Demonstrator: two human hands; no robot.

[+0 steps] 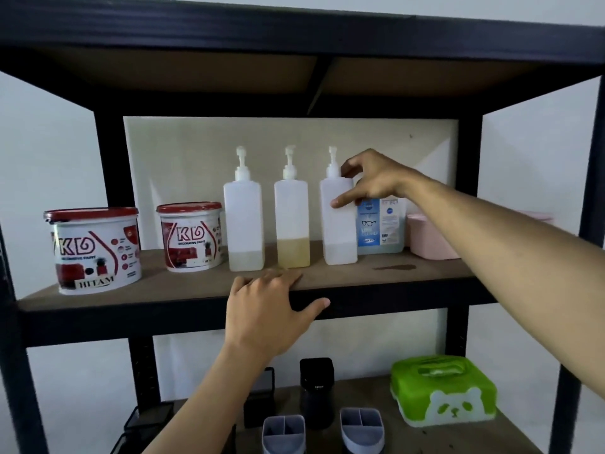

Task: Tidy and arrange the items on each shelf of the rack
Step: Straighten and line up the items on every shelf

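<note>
My left hand (265,309) is closest to me, fingers (258,283) laid flat and relaxed over the front edge of the middle shelf (376,273), thumb hooked under it, holding nothing. Further back my right hand (370,181) is at the rightmost pump bottle (339,221), thumb on its front and fingertips up by the shoulder, so I'd call that a light pinch. Two more pump bottles (244,224) stand in a row left of it, then two red-lidded paint tubs (95,250). A blue lens cleaner bottle (379,227) sits just behind, and a pink box (425,237) further right.
</note>
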